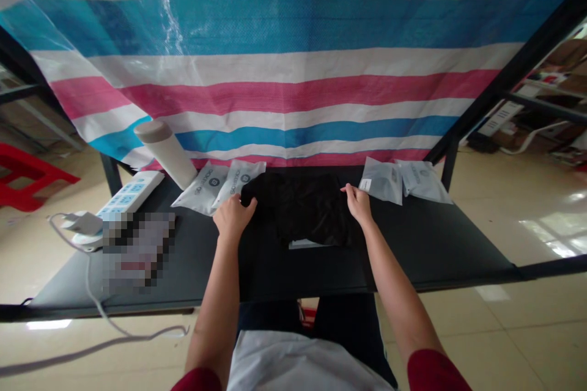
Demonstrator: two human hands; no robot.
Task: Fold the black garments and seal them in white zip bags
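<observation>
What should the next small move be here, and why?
Probably the left hand should fold the left end of the black cloth inward. That end juts out past the wider part, and the hand is right at it. The right hand is at the opposite edge, so it could likely steady that side.

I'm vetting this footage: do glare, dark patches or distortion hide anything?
In the head view, glare streaks the striped sheet at upper left and light glints off the floor at right; the black cloth is so dark its folds barely show; pixelation hides an item on the table at left; the bottle leans, perhaps from lens stretch.
</observation>
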